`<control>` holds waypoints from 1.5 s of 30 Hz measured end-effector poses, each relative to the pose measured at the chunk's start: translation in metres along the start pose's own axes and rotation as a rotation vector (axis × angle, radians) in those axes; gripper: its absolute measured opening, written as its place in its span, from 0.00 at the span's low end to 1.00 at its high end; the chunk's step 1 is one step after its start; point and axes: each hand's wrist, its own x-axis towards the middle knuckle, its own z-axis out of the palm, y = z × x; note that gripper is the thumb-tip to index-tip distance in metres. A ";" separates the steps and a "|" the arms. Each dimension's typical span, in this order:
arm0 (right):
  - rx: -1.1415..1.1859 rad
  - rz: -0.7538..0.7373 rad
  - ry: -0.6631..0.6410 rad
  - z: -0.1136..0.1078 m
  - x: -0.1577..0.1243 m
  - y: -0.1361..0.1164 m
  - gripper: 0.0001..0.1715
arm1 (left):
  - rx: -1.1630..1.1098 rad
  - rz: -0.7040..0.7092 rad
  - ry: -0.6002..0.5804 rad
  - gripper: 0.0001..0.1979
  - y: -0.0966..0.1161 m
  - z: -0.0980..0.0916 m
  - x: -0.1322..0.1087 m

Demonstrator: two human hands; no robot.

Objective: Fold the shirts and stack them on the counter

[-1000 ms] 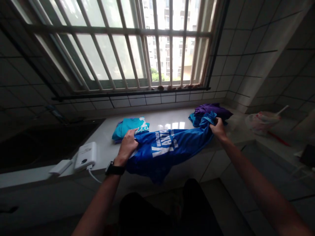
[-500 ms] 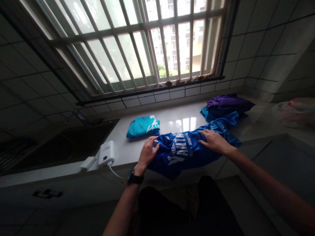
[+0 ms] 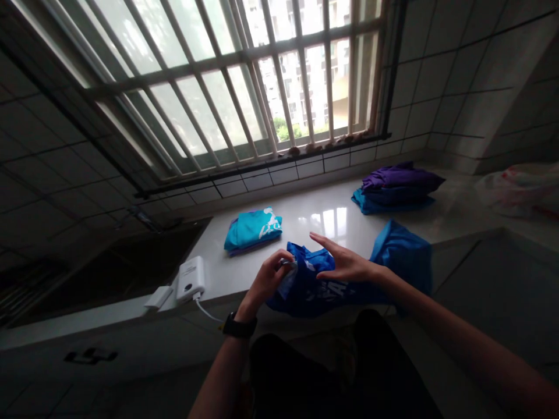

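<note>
A shiny blue jersey (image 3: 314, 291) with white lettering lies bunched at the counter's front edge, partly hanging over it. My left hand (image 3: 273, 276), a dark watch on its wrist, pinches the jersey's left end, where a pale patch shows. Over the middle of the jersey, my right hand (image 3: 345, 262) is spread with thumb and fingers apart. The lighter blue end of the garment sticks out beyond my right forearm. Behind my left hand sits a folded turquoise garment (image 3: 253, 230) with a white print.
At the back right is a stack of purple and blue clothes (image 3: 397, 186), with a plastic bag (image 3: 519, 189) farther right. A white power bank (image 3: 191, 280) with a cable lies near the front edge, beside the dark sink (image 3: 109, 267). A barred window is above.
My right hand has moved left along the jersey and opened wide. My left hand has closed on the jersey's end and lifted it slightly. The jersey is more bunched and nearer the edge.
</note>
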 end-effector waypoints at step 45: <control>-0.813 0.589 -0.064 -0.008 0.035 0.075 0.36 | 0.855 -0.106 -0.144 0.30 -0.068 0.034 0.061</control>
